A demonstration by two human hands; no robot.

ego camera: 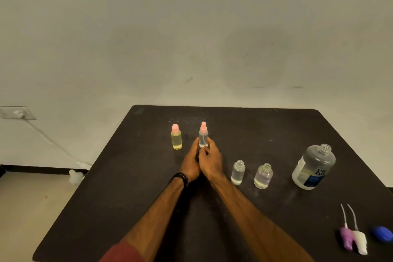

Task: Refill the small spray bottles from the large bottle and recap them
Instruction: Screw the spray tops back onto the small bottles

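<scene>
Gripping the pink-capped spray bottle (203,135), left hand (191,160) and right hand (209,159) hide its base — fingers overlapping.

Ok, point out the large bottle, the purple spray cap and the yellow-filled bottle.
large bottle (312,168): head view, on its clear body above the label.
purple spray cap (346,238): head view, on its pump head.
yellow-filled bottle (176,140): head view, on its body.

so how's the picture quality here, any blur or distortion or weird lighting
Head view: dim, warm, yellowish light; wide-angle bending shows in the table edges splaying outward; the blue cap and the two spray heads at the lower right corner are soft and smeared; the clear bottle both hands hold at centre is sharper; faint blotchy shadows on the wall.
</scene>
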